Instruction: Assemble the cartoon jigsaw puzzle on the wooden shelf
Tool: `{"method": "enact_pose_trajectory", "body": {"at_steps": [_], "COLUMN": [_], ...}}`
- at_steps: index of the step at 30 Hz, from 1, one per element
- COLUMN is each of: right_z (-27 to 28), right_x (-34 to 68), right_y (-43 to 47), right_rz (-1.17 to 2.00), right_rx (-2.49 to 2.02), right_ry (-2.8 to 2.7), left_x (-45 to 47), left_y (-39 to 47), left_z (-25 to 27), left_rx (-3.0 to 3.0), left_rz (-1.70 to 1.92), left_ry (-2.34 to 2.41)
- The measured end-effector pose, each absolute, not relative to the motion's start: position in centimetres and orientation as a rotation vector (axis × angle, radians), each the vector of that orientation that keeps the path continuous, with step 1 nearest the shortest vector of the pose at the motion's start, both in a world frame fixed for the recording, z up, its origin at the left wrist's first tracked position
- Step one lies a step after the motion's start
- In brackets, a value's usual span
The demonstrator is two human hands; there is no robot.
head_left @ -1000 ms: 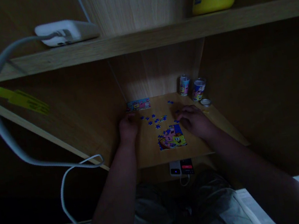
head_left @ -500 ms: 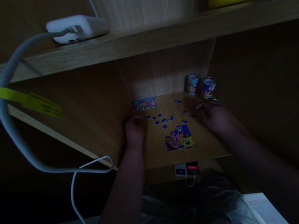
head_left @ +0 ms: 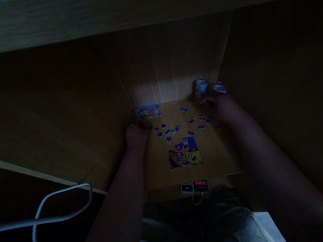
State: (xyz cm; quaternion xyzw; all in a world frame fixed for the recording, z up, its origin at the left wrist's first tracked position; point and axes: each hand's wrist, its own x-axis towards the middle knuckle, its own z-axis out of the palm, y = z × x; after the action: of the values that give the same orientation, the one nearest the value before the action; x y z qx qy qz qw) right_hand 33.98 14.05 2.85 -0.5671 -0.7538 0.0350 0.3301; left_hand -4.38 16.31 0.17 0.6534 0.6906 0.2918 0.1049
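Dim scene, light wood compartment, two bare hands over a light wood board (head_left: 162,174). Partly assembled cartoon jigsaw, blue, pink and yellow cardboard (head_left: 185,154), lies flat near the board's front edge, between the two forearms; its upper left edge is ragged. Small blue-backed loose jigsaw pieces (head_left: 167,131) lie just beyond it, toward the left hand (head_left: 136,135); a second scatter of blue and yellowish pieces (head_left: 201,127) sits to the right, nearer the right hand (head_left: 224,107). Small blue piece cluster (head_left: 184,109) lies farther back. Left hand is by the left wall, just in front of a flat rectangular light-blue cartoon picture card (head_left: 147,111); fingers curled, too dark to tell whether they hold anything. Right hand is at the far right, fingers stretched toward the base of a cylindrical printed can (head_left: 201,88); contact and finger gap can't be told. It partly covers a second round can with a pale top (head_left: 219,87). Below the board's front edge: pale rectangular device with small lit display (head_left: 187,188), beside a dark phone-like screen with red bar (head_left: 201,186).
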Motion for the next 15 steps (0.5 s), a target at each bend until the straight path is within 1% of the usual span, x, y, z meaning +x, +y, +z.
{"method": "enact_pose_trajectory", "body": {"at_steps": [3, 9, 12, 15], "right_z": [1.6, 0.8, 0.5, -0.2], "right_x": [34.6, 35.1, 35.3, 35.8], "right_y": [14.2, 13.9, 13.8, 13.9], "right_rz": [0.129, 0.056, 0.003, 0.046], "right_rx": [-1.585, -1.853, -1.885, -1.841], "right_ry": [-1.991, -2.004, -2.004, -2.025], "left_x": [-4.0, -3.2, -3.1, -3.1], "left_y": [17.0, 16.5, 16.2, 15.9], "left_z": [1.1, 1.8, 1.4, 1.1], "left_rx": [1.954, 2.069, 2.135, 2.052], "left_rz": [0.691, 0.516, 0.563, 0.721], "left_ry": [2.136, 2.13, 2.068, 1.994]}}
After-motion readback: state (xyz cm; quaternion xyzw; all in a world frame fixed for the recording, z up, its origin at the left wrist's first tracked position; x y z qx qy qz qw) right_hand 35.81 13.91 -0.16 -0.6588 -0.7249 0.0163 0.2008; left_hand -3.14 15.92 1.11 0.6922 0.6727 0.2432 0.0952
